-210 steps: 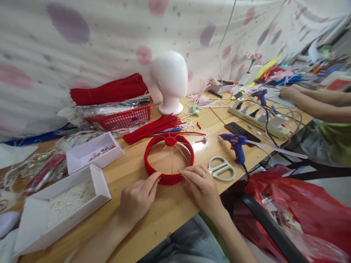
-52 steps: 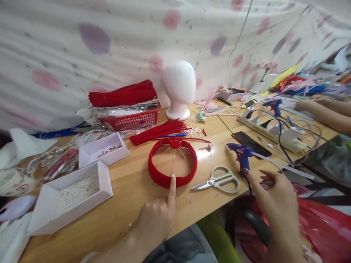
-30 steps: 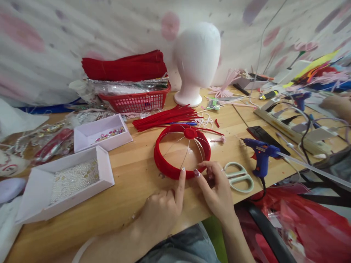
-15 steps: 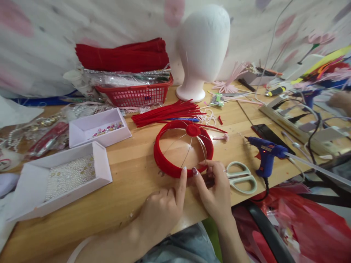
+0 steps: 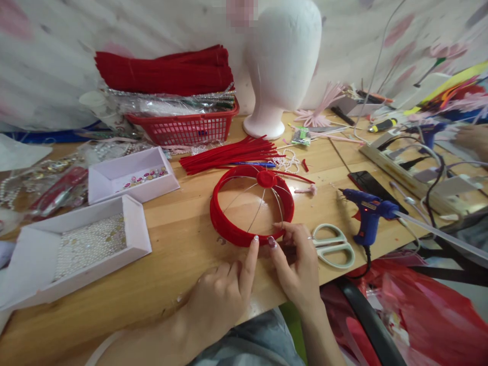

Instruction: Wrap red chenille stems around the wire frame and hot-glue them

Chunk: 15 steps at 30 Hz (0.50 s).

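A round red fuzzy crown frame [image 5: 229, 231] lies on the wooden table in front of me. Thin bare wires run from its band to a small red disc [image 5: 266, 178] at the far side. My right hand [image 5: 295, 259] pinches the near right part of the band between thumb and fingers. With its index finger stretched out, my left hand [image 5: 229, 284] touches the band's near edge by the fingertip; its other fingers are curled, and the thumb is hidden. Beside my right hand lie scissors [image 5: 335, 254] with pale green handles.
A blue glue gun [image 5: 368, 211] stands at right before a power strip [image 5: 412, 175]. Behind the frame are red chenille stems [image 5: 232, 155], a red basket [image 5: 183, 129] and a white foam head [image 5: 282, 61]. Left are white boxes of pearls [image 5: 141, 244] and gems [image 5: 101, 175]. Another person's hand [image 5: 473, 140] shows far right.
My view has shifted slightly, so the things on the table appear a little further left. Both hands keep nearly the same hold and touch on the crown frame.
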Tool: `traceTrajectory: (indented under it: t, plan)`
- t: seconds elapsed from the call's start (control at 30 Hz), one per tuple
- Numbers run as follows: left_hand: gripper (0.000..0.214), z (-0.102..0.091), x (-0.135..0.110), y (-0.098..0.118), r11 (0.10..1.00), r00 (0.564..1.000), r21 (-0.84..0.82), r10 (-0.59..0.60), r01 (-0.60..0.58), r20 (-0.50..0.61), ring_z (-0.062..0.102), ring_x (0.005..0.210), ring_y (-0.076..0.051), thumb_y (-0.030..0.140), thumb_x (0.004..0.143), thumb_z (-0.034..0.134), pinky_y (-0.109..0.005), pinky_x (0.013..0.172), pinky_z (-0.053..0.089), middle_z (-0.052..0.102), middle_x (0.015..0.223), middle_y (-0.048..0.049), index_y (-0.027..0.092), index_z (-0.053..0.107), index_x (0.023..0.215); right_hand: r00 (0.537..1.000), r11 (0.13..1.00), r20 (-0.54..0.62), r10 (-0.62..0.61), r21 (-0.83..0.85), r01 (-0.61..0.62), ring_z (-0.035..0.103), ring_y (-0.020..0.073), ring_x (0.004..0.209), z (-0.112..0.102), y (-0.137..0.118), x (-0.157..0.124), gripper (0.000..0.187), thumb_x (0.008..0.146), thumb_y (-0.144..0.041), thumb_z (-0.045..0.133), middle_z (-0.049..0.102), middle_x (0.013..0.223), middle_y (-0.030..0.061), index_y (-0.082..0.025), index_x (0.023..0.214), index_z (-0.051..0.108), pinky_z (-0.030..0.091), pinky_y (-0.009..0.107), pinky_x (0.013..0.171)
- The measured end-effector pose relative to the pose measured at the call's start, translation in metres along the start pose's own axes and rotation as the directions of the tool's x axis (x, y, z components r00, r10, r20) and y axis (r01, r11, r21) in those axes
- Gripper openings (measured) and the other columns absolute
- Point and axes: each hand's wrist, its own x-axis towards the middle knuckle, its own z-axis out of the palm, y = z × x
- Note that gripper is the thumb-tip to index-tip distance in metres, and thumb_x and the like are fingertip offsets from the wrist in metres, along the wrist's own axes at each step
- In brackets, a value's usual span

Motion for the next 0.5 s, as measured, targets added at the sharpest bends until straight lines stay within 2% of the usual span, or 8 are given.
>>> traceTrajectory:
  t: [0.27,0.5]
  plan:
    - [0.055,-0.0021,0.0012,-0.001,1.0,1.0,-0.02,0.005,-0.005,0.012,0.061,0.049,-0.017,0.011,0.09,0.048,-0.028,0.042,0.046,0.063,0.063,-0.0004,-0.004,0.038,0.141,1.0,1.0,-0.008,0.008,-0.021,-0.008,0.05,0.0142,0.073,0.0007,-0.0026,-0.0002,0.018,0.092,-0.028,0.06,0.053,0.087,-0.0003,-0.022,0.109,0.058,0.041,0.029,0.066]
    - [0.064,-0.001,0.0006,0.0,1.0,1.0,0.0,0.002,-0.002,0.027,0.06,0.048,-0.017,0.011,0.09,0.048,-0.028,0.042,0.045,0.063,0.063,-0.0001,-0.007,0.028,0.147,1.0,0.999,-0.006,0.031,-0.032,-0.031,0.051,0.0152,0.075,0.0008,-0.0031,0.0007,0.018,0.09,-0.028,0.062,0.053,0.087,0.0006,-0.021,0.107,0.059,0.041,0.029,0.066]
